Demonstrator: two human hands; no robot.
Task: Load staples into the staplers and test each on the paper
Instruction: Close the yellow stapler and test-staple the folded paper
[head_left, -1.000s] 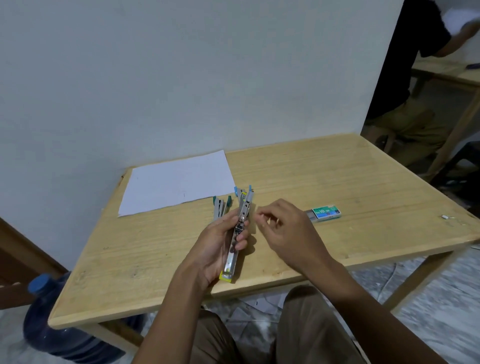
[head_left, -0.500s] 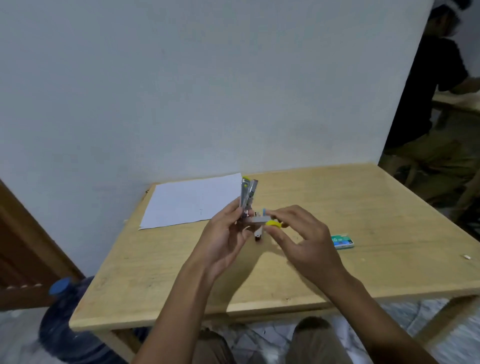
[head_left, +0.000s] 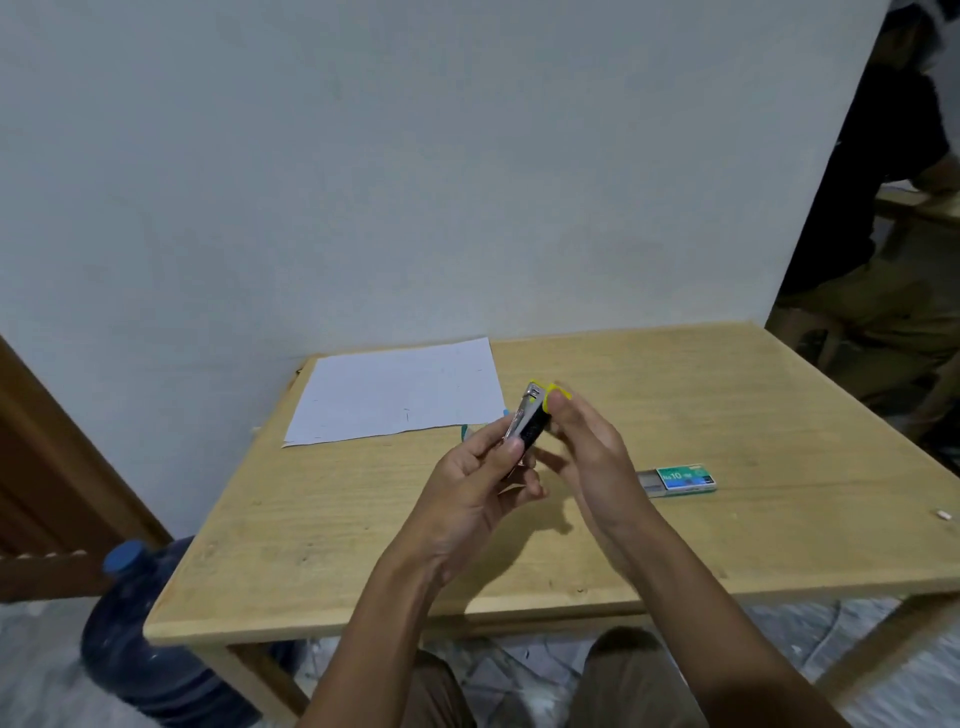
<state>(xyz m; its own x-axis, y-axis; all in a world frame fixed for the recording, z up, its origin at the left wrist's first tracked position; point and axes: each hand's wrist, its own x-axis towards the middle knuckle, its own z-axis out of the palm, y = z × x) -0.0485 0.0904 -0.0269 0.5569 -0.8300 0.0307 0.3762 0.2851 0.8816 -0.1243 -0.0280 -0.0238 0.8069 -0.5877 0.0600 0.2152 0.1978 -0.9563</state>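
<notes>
Change: stapler (head_left: 531, 423), flat open second ago, was folded nearly shut, held above table (head_left: 727, 545) near paper (head_left: 395, 395) corner. Left hand (head_left: 467, 488) fingers clamped round its base; right hand (head_left: 587, 457) fingertips pinched its yellow top. Loading likely done; paper test next. Second stapler (head_left: 464, 430) sat mostly hidden behind left hand. Staple box (head_left: 684, 478) lay right, out of way.

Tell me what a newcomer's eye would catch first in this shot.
First comes the yellow-trimmed stapler, held above the middle of the wooden table. The left hand grips it while the right hand holds its yellow-tipped top. Next are the white paper sheet, lying flat at the table's far left corner, and the green-blue staple box on the table right of the hands.
</notes>
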